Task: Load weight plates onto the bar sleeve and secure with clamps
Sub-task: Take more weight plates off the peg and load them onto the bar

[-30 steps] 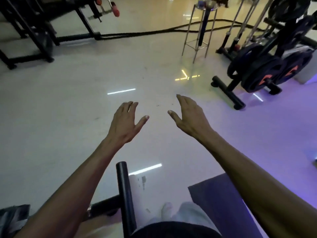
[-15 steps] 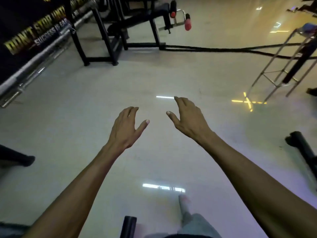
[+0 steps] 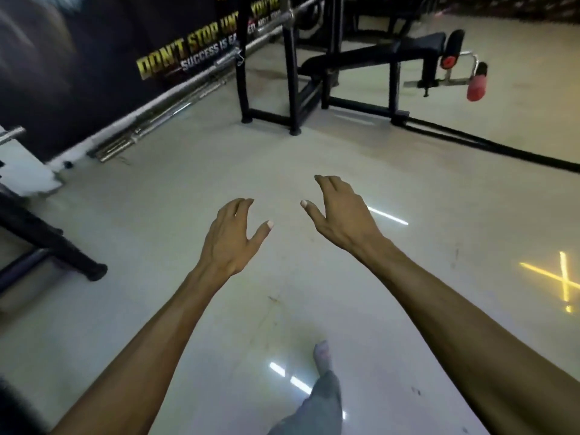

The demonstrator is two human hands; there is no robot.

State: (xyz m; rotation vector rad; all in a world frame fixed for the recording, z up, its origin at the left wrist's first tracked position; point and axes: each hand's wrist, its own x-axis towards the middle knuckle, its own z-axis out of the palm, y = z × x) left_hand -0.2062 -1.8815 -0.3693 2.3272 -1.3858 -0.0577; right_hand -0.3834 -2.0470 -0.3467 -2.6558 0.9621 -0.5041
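Far left: a black frame foot (image 3: 62,255) lay on the floor (image 3: 163,189), with a pale block (image 3: 22,171) above it; what machine they belonged to could not be told.

Left, along the wall: a black banner (image 3: 175,58) with yellow lettering. At its base lay loose bars (image 3: 150,127), chrome, parked against the skirting, probably to keep them out of the walkway. One further bar (image 3: 266,26) sat higher, seemingly racked on the black stand; its sleeve end carried no plates that could be seen.

Centre top: black rack (image 3: 292,73), uprights standing on the floor.

Centre: left hand (image 3: 230,243), raised ahead of the body, fingers spread and loosely bent, thumb out, holding nothing. Just beside it but apart, right hand (image 3: 342,215), likewise slack-fingered and empty. Both seemed held forward in readiness to take something up, the person apparently mid-stride, one foot (image 3: 321,353) showing below.

Right of centre: a bench (image 3: 376,54) with red-capped roller pads (image 3: 475,86), joined to the rack's base.

Far right: a yellow cross of light (image 3: 558,281) on the floor.

Task items: no weight plates and no clamps appeared anywhere in view. Judged stage: loading not yet begun; plates had to be fetched first.
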